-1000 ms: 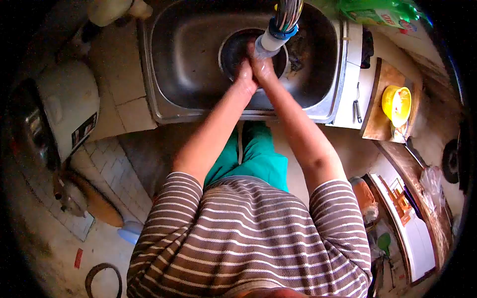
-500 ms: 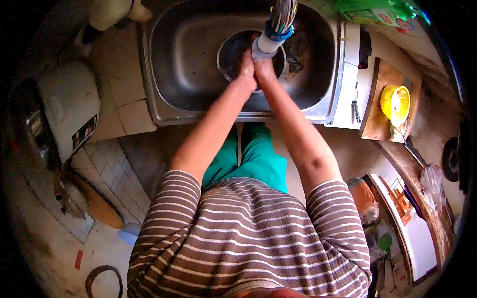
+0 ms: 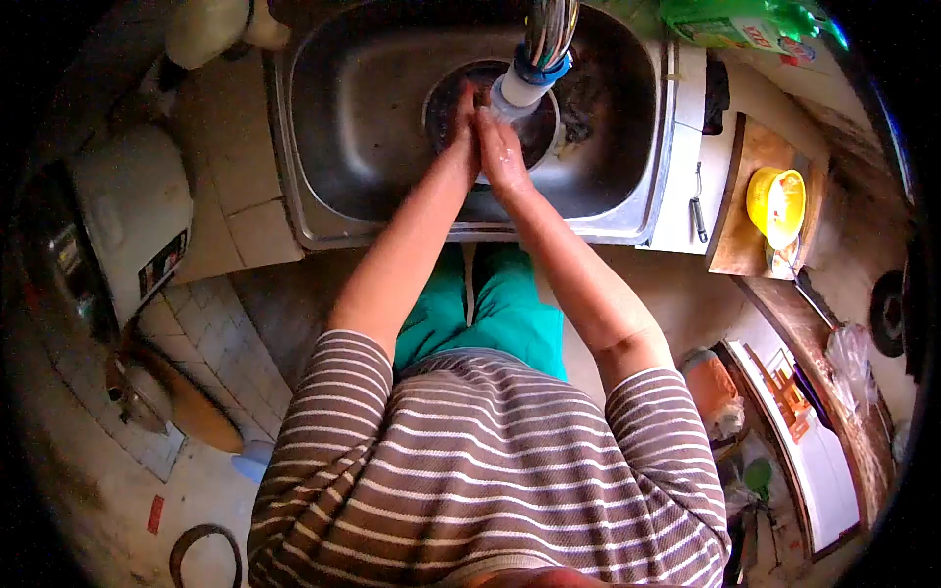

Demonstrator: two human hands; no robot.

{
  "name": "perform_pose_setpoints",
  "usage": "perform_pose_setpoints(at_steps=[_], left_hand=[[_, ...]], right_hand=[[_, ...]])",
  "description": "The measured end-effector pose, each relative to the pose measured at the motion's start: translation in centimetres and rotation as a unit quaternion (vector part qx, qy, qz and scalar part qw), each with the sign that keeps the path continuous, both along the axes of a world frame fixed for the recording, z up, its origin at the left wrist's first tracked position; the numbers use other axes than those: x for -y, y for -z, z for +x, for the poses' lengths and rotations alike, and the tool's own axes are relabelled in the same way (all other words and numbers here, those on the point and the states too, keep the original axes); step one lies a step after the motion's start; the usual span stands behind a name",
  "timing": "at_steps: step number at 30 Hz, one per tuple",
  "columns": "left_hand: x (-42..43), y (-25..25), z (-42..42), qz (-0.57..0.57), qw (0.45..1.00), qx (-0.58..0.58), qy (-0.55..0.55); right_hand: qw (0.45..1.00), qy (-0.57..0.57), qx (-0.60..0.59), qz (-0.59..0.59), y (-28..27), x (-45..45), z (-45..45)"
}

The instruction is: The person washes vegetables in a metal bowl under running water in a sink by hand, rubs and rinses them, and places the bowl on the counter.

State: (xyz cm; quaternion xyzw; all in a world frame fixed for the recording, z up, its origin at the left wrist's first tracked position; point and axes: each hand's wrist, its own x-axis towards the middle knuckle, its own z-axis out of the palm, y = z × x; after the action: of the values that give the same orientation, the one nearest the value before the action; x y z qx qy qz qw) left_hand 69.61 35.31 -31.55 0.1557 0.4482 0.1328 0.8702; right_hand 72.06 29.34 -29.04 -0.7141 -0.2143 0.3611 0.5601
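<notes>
The person's bare left hand (image 3: 464,129) and bare right hand (image 3: 501,152) are close together over the steel sink, seeming to touch along their inner edges. The left forearm comes up from 7 o'clock and the right from 5 o'clock. Shiny highlights show on the back of the right hand. The fingers point towards 12 o'clock but are partly hidden and small, so I cannot tell whether they are open, closed or gripping anything

A white cylindrical tap nozzle with a blue collar and a cloudy clear tip (image 3: 522,88) lies at 1 o'clock from the right hand and 2 o'clock from the left. Its tip overlaps the right fingers; whether they touch it is unclear. A bundle of multicoloured strands (image 3: 552,29) runs from the collar towards 12 o'clock

Beneath the hands, a dark round shape with a thin pale rim (image 3: 444,103) sits within the rectangular stainless-steel sink (image 3: 358,127). I cannot tell whether it is a separate vessel. Dark scraps (image 3: 580,127) lie beside it at 3 o'clock

At about 4 o'clock from the sink, a slim dark-handled utensil (image 3: 697,220) lies on the white tiled surface (image 3: 669,220). Farther out, between 3 and 4 o'clock, a round yellow bowl (image 3: 766,211) rests on a brown wooden board (image 3: 730,235). A green plastic package (image 3: 720,24) is between 2 and 3 o'clock, and a bulky pale appliance (image 3: 137,196) between 8 and 9 o'clock
</notes>
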Motion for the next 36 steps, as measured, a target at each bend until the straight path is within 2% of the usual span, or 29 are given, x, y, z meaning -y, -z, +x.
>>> perform_pose_setpoints(at_steps=[1,3,4,5,7,9,10,11,13,14,15,17,18,19,20,21,23,24,25,26,28,30,31,33,35,36], left_hand=[[-0.1,-0.5,0.0,0.017,0.994,0.105,-0.03],[1.4,-3.0,0.5,-0.046,0.996,-0.054,-0.045],[2.4,-1.7,0.8,0.008,0.995,-0.088,-0.044],[2.9,-2.1,1.2,0.072,0.992,-0.054,-0.086],[1.3,-4.3,1.2,-0.056,0.995,-0.063,-0.051],[-0.8,-3.7,0.8,-0.029,0.999,0.003,-0.012],[-0.7,-4.0,0.6,-0.019,0.999,0.042,0.005],[-0.7,-4.3,0.4,-0.008,0.996,0.081,0.021],[1.1,-4.5,0.3,0.011,0.998,-0.045,0.03],[2.0,-3.4,0.7,-0.013,0.991,-0.127,-0.034],[2.3,-3.5,0.2,0.037,0.996,-0.076,-0.034],[2.0,-2.1,-1.0,0.114,0.993,-0.042,0.006],[1.5,-2.2,-1.4,0.125,0.99,-0.057,0.041],[0.8,-2.4,-1.7,0.137,0.985,-0.07,0.075],[0.6,-2.7,-1.7,0.13,0.987,-0.067,0.064],[0.3,-2.3,-1.9,0.131,0.987,-0.066,0.065],[-0.1,-1.4,-2.3,0.158,0.984,-0.027,0.071],[-0.3,-1.4,-2.5,0.159,0.984,-0.006,0.075],[-0.4,-1.4,-2.6,0.158,0.984,-0.007,0.075],[-0.6,-1.3,-2.6,0.145,0.988,-0.012,0.06],[-0.8,-0.6,-2.6,0.131,0.99,-0.018,0.045],[-1.0,0.5,-2.7,0.052,0.996,0.06,-0.044],[-0.8,1.5,-2.5,0.052,0.996,0.059,-0.043],[0.1,3.1,-1.9,0.024,0.986,0.064,-0.153],[0.3,2.7,-1.5,-0.004,0.981,0.078,-0.177],[0.4,2.1,-1.1,-0.032,0.975,0.092,-0.202]], right_hand=[[0.998,-0.008,0.062,0.017,-1.2,-0.5,0.1],[0.999,0.03,-0.043,-0.006,0.1,-1.9,2.8],[0.996,0.025,-0.084,0.028,0.6,-2.0,3.9],[0.998,0.041,-0.027,-0.037,2.1,-2.3,4.6],[1.0,0.009,-0.014,0.007,0.5,-1.8,3.4],[0.996,0.04,-0.076,0.028,-1.4,-1.5,1.2],[0.999,-0.012,-0.031,0.02,-0.1,-1.4,0.6],[0.997,0.023,-0.022,0.075,1.1,-1.2,0.1],[0.998,0.053,-0.044,0.005,1.0,-1.1,2.0],[0.999,0.037,0.002,0.0,3.5,-1.1,3.2],[0.982,0.085,-0.168,0.008,1.8,-1.1,3.6],[0.955,0.12,-0.269,-0.045,1.2,-1.1,4.3],[0.954,0.121,-0.27,-0.048,1.3,-0.7,4.4],[0.925,0.145,-0.352,0.018,1.4,-0.5,4.7],[0.885,0.165,-0.428,0.086,1.4,-0.5,5.1],[0.885,0.165,-0.426,0.086,1.4,-0.2,5.4],[0.849,0.122,-0.503,0.106,1.6,0.3,5.8],[0.849,0.122,-0.503,0.106,1.8,0.4,5.7],[0.871,0.124,-0.467,0.087,2.0,0.6,5.4],[0.892,0.125,-0.429,0.068,2.1,0.8,5.2],[0.882,0.139,-0.44,0.095,3.1,0.6,5.2],[0.872,0.151,-0.45,0.122,3.6,0.4,5.0],[0.854,0.182,-0.468,0.135,3.2,0.0,4.9],[0.835,0.213,-0.486,0.148,2.1,-0.6,4.6],[0.784,0.256,-0.534,0.183,0.6,-1.2,4.3],[0.784,0.257,-0.534,0.183,0.3,-1.2,4.0]])
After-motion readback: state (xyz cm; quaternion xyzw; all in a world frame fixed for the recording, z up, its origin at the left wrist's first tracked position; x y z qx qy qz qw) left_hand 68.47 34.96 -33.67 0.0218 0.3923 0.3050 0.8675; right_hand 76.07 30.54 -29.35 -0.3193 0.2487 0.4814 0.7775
